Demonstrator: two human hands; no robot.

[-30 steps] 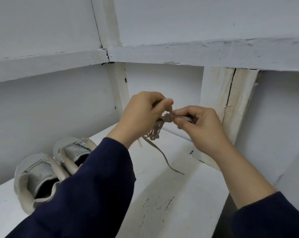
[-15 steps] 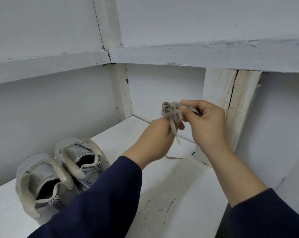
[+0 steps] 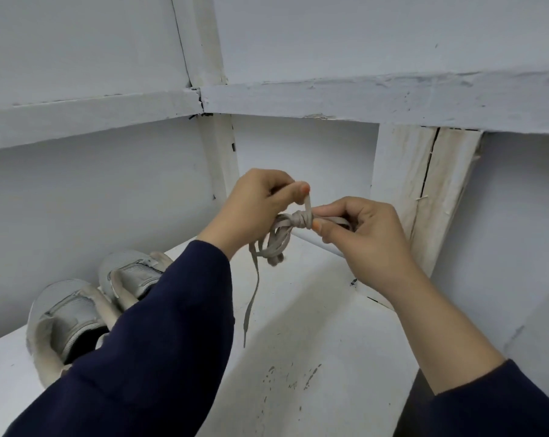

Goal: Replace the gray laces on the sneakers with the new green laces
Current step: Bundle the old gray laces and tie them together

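Note:
Both hands hold a bundle of gray laces (image 3: 279,236) in the air above a white shelf. My left hand (image 3: 254,209) pinches a short lace end that rises from a wrapped knot at the bundle's top. My right hand (image 3: 361,234) grips the bundle's right side between thumb and curled fingers. Loops hang below the knot, and one loose end dangles down toward the shelf. Two gray sneakers (image 3: 78,313) stand side by side at the lower left, heels toward me, partly hidden by my left sleeve. No green laces are in view.
The white shelf board (image 3: 298,357) has chipped paint near its front. White walls close it in on the left and back. A rough white wooden post (image 3: 421,197) stands at the right, and another shelf board (image 3: 330,96) runs overhead.
My left hand has come up from below the bundle and now pinches a lace end above the knot. The wrap around the bundle looks tighter, and a longer end hangs down.

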